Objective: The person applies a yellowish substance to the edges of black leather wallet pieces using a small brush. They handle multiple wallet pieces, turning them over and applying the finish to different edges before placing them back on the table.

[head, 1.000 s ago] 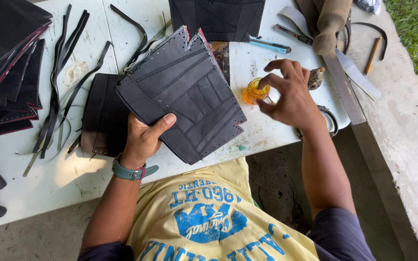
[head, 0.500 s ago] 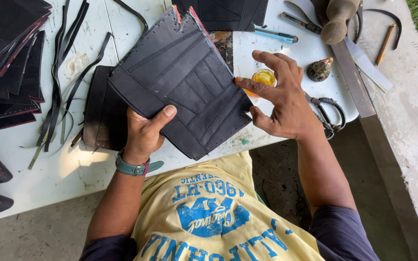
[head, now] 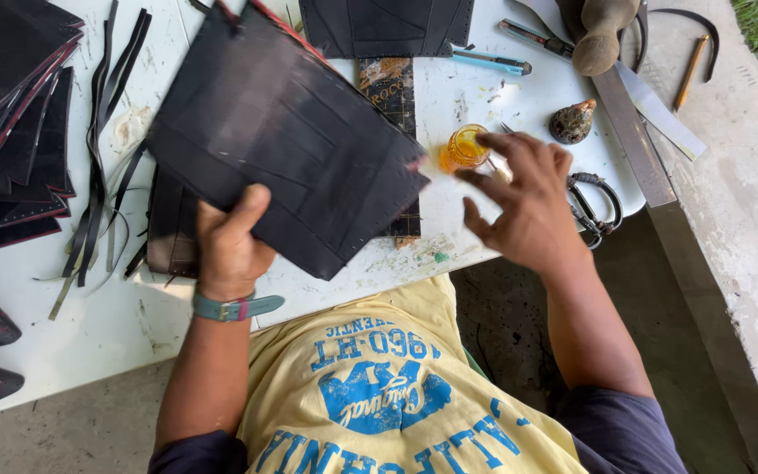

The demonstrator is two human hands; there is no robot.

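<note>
Hands at work over a white paint-stained table (head: 89,333), head view: left hand (head: 230,246) grips the lower edge of a large black stitched panel w/ red trim (head: 282,140), thumb on top, fingers hidden beneath, panel lifted and tilted above the table. Right hand (head: 528,202), just right of the panel, is half-curled, fingertips (head: 475,175) at a small amber glass jar (head: 465,147); can't tell if it's actually held. Black-handled scissors (head: 594,206) lie right of that hand; thin black strips (head: 98,175) left of the panel.

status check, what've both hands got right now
Left hand grips black stitched panel, lifted over white table. Right hand at small amber jar. Scissors beside right hand.
</note>
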